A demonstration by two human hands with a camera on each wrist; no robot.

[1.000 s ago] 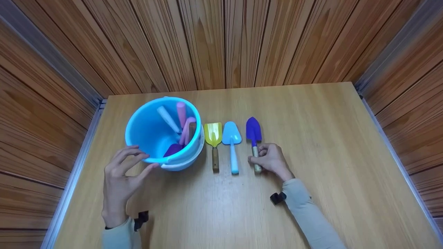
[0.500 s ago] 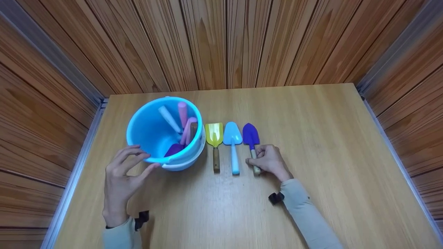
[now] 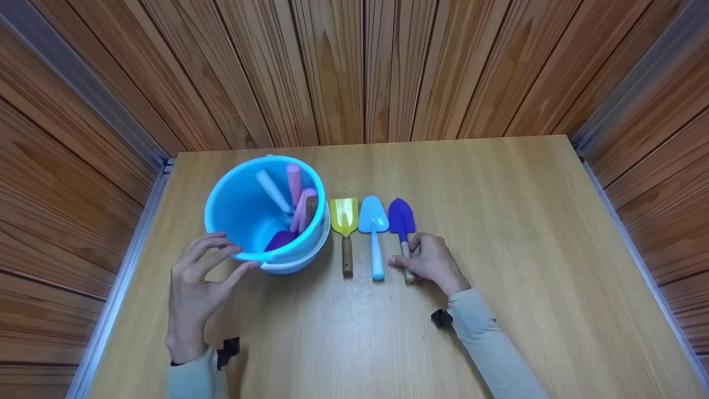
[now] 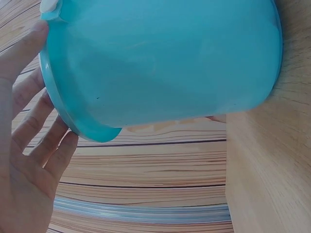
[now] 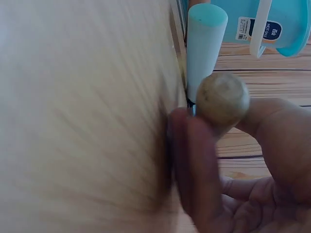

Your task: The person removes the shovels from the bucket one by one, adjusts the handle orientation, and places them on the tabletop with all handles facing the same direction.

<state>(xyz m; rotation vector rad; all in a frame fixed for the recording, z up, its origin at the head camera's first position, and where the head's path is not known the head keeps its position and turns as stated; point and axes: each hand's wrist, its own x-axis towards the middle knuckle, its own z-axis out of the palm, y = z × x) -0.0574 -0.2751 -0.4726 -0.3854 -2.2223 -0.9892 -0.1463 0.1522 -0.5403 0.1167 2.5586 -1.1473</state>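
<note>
Blue bucket (image 3: pixel 235 205), one; perhaps four tools (image 3: pixel 301 210) inside, three trowels (image 3: pixel 373 219) beside it.

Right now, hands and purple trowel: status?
Left hand touching blue bucket at its rim. Right hand holding purple trowel by its handle. Light-blue trowel close alongside; no obstruction seen.

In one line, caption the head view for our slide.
Left hand touching the bucket, right hand gripping purple trowel; blue trowel and yellow shovel alongside.

On my feed the purple trowel (image 3: pixel 401 216), pale-handled, points its blade away from the camera; left of it, the light-blue bucket (image 3: pixel 235 208) stands open-topped.
</note>
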